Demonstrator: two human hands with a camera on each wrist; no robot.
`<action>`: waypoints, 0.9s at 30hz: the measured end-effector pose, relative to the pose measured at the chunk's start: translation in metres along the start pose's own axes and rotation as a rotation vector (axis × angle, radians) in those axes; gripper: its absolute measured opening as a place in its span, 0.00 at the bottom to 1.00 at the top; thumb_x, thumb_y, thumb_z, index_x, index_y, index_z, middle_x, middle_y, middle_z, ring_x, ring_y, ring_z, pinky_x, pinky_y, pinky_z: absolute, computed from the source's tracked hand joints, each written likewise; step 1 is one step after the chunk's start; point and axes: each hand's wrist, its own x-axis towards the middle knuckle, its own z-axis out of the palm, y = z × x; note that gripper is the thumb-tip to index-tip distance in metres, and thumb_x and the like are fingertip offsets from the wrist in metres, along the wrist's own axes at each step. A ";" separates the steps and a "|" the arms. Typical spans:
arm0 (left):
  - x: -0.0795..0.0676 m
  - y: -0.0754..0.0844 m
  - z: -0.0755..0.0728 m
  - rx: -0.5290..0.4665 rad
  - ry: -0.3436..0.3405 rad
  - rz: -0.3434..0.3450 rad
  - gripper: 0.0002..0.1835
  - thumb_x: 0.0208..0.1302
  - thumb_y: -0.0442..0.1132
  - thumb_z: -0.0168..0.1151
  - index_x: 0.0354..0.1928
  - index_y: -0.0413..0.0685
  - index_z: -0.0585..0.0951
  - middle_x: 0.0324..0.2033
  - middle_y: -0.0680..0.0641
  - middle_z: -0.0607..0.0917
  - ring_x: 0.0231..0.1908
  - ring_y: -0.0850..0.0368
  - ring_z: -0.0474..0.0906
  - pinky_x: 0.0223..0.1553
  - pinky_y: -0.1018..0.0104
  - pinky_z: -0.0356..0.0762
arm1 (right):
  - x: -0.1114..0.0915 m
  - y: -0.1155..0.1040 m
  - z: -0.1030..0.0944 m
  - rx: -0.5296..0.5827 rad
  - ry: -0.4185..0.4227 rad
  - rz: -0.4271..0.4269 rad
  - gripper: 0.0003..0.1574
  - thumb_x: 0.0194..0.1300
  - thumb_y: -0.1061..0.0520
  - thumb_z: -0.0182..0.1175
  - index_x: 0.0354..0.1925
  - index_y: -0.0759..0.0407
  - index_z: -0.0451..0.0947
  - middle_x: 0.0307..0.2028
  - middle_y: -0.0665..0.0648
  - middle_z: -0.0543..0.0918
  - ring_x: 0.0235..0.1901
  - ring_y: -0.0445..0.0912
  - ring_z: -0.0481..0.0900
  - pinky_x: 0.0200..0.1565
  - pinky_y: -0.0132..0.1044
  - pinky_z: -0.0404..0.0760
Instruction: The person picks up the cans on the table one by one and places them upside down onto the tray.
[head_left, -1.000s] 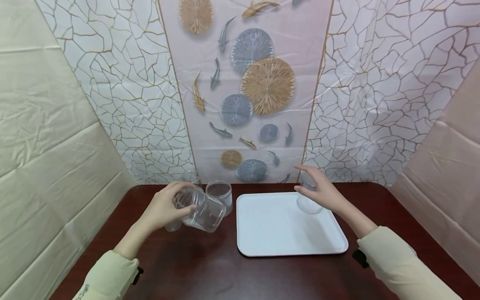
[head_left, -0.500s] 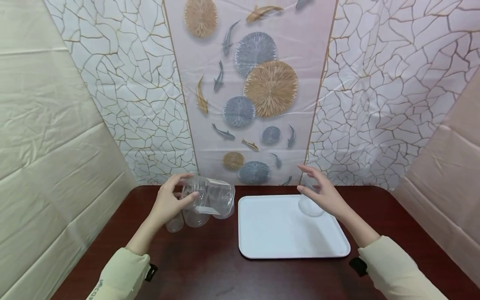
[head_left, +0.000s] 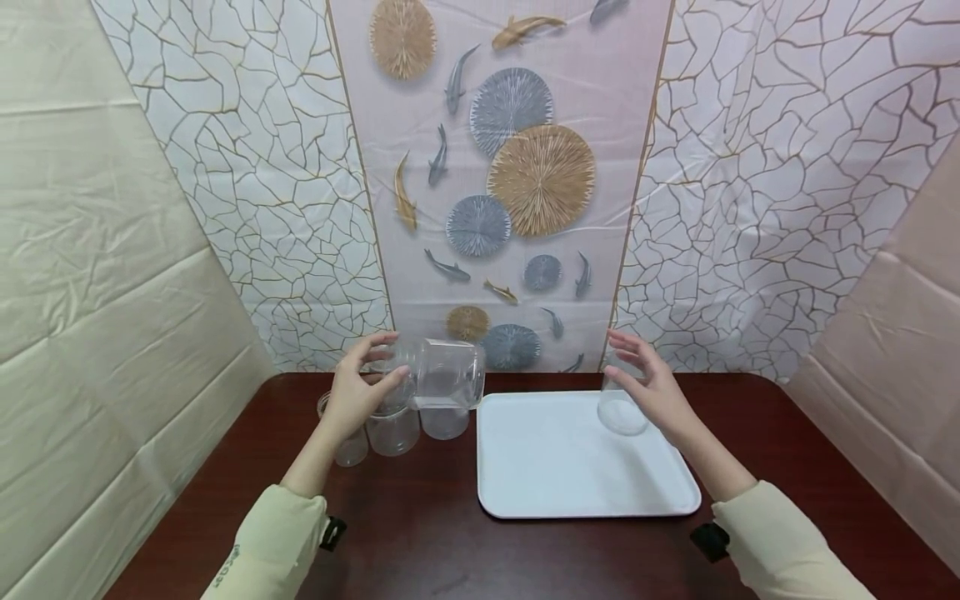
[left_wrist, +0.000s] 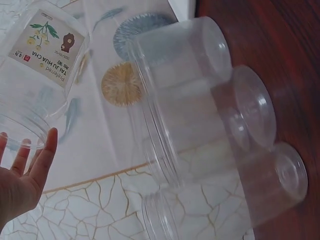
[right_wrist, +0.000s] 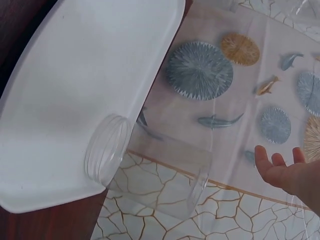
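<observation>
My left hand (head_left: 360, 387) grips a clear plastic jar (head_left: 452, 373) by its threaded neck, thumb on the near side. The jar is tipped sideways in the air, its base toward the right, above other jars. A printed label (left_wrist: 47, 46) shows on it in the left wrist view. Upside down at the back right of the white tray (head_left: 555, 467) stands another clear jar (right_wrist: 165, 175), mouth on the tray. My right hand (head_left: 651, 387) is raised beside this jar, fingers loosely bent. In the right wrist view, a gap separates hand and jar.
Three clear jars stand upright on the dark red table left of the tray: a narrow jar (head_left: 350, 446), a wider jar (head_left: 394, 432) and a third jar (head_left: 445, 422) close to the tray's edge. A patterned cloth wall (head_left: 480, 275) rises behind the table.
My left hand has lifted the jar up and to the right, turning it from base-down tilt to nearly level. My right hand has barely moved, drifting slightly to the right beside the inverted jar.
</observation>
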 end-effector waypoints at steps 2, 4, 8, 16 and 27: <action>0.001 0.001 0.004 -0.027 0.005 0.010 0.26 0.57 0.36 0.67 0.58 0.46 0.73 0.58 0.44 0.73 0.53 0.48 0.74 0.47 0.60 0.80 | -0.001 0.000 0.002 0.030 0.006 -0.004 0.33 0.70 0.59 0.51 0.69 0.62 0.54 0.65 0.68 0.62 0.65 0.65 0.58 0.61 0.60 0.65; 0.002 0.001 0.007 -0.055 0.019 0.019 0.25 0.57 0.35 0.66 0.58 0.43 0.73 0.57 0.43 0.74 0.51 0.49 0.75 0.45 0.67 0.80 | -0.001 0.001 0.004 0.041 0.008 0.000 0.33 0.70 0.59 0.51 0.69 0.62 0.54 0.65 0.67 0.62 0.65 0.64 0.59 0.62 0.49 0.68; 0.003 0.002 0.013 -0.096 0.057 0.037 0.24 0.56 0.33 0.65 0.57 0.42 0.74 0.56 0.42 0.76 0.49 0.50 0.75 0.44 0.70 0.79 | -0.001 0.000 0.005 0.080 0.009 0.029 0.34 0.71 0.57 0.50 0.70 0.61 0.53 0.64 0.65 0.62 0.65 0.63 0.60 0.53 0.23 0.71; 0.004 0.000 0.024 -0.180 0.059 0.010 0.25 0.57 0.37 0.62 0.58 0.44 0.73 0.57 0.40 0.74 0.52 0.44 0.74 0.47 0.64 0.78 | 0.000 -0.004 0.009 0.165 0.001 0.068 0.33 0.72 0.56 0.49 0.70 0.60 0.52 0.63 0.61 0.63 0.64 0.61 0.60 0.49 0.20 0.73; 0.005 0.010 0.046 -0.252 0.045 0.069 0.27 0.53 0.36 0.60 0.58 0.40 0.72 0.58 0.35 0.73 0.53 0.39 0.74 0.44 0.65 0.79 | -0.001 -0.013 0.020 0.237 -0.044 0.069 0.33 0.72 0.56 0.47 0.71 0.56 0.51 0.63 0.57 0.63 0.59 0.42 0.65 0.51 0.25 0.76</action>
